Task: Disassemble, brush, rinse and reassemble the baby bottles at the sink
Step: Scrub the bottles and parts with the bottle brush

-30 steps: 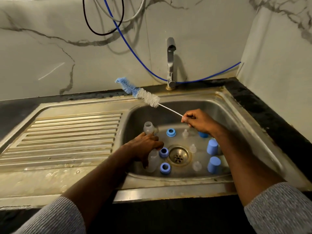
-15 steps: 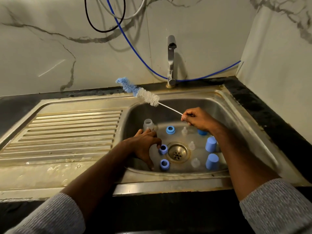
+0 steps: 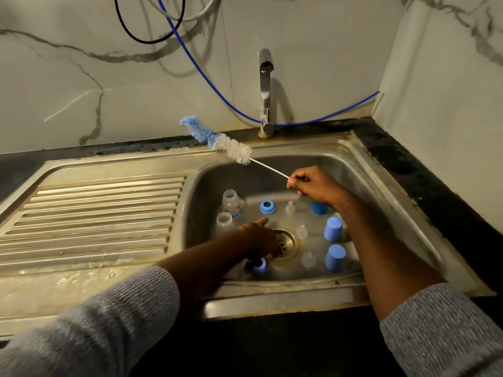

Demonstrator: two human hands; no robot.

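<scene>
The right hand [image 3: 317,186] is raised over the back of the sink basin [image 3: 362,170], its fingers curled round the thin wire handle of the bottle brush [image 3: 231,149]. The brush slants up and to the left from that grip; its white bristle section and blue tip stand in the air above the basin's rear left rim. The left hand [image 3: 258,239] reaches down to the basin floor beside the drain [image 3: 285,244], thumb extended toward the back. Its fingers point downward near a blue ring [image 3: 260,265] at the front of the basin; motion blur prevents telling whether they grip the ring or only touch it. 2 clear bottle bodies stand upright at the basin's left: one bottle [image 3: 230,200] at the rear and a second bottle [image 3: 224,221] just in front of it. A second blue ring [image 3: 267,207] lies behind the drain. 3 clear nipples sit on the floor: rear nipple [image 3: 290,208], middle nipple [image 3: 302,231] just right of the drain, and front nipple [image 3: 308,259]. 2 blue caps stand on the right: one cap [image 3: 333,229] and another cap [image 3: 335,258] in front of it. A further blue part [image 3: 319,208] lies partly hidden under the right wrist. The faucet [image 3: 265,88] stands behind the basin.
</scene>
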